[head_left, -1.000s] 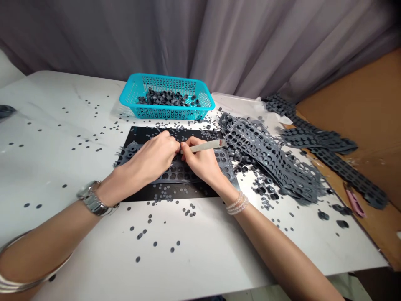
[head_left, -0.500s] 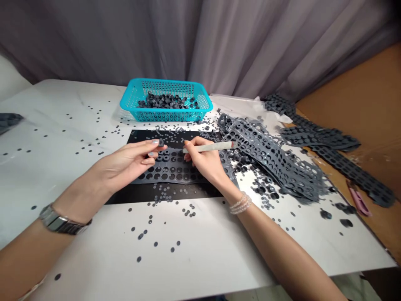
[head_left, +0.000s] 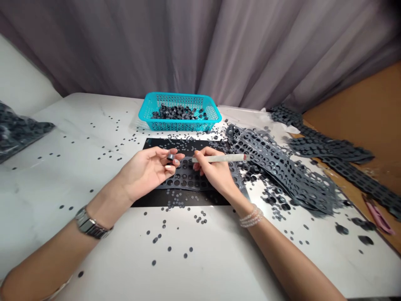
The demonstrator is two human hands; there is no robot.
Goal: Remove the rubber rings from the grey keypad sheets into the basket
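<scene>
Left hand point(head_left: 142, 171): lightly holding small, dark-grey, rubbery-looking cylinder point(head_left: 171, 157) at its two o'clock | Right hand point(head_left: 215, 168): gripping slim, whitish stick point(head_left: 224, 158), cylinder at nine o'clock | Dark-grey, flat, hole-punched sheet point(head_left: 188, 179): left hand's three o'clock

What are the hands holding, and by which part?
The left hand holds a small piece, though exactly where is unclear; the right hand holds a pale stick near its left end.

We're counting two hands, left hand point(head_left: 140, 171) and right hand point(head_left: 214, 169); one dark cap point(head_left: 171, 156), one white-handled tool point(head_left: 227, 158); one blue basket point(head_left: 184, 125), 12 o'clock; one bag point(head_left: 19, 133), 9; one pink cutter point(head_left: 379, 218), 4; one watch point(head_left: 92, 223), 8. Loose discs point(head_left: 169, 248): we're losing count.
</scene>
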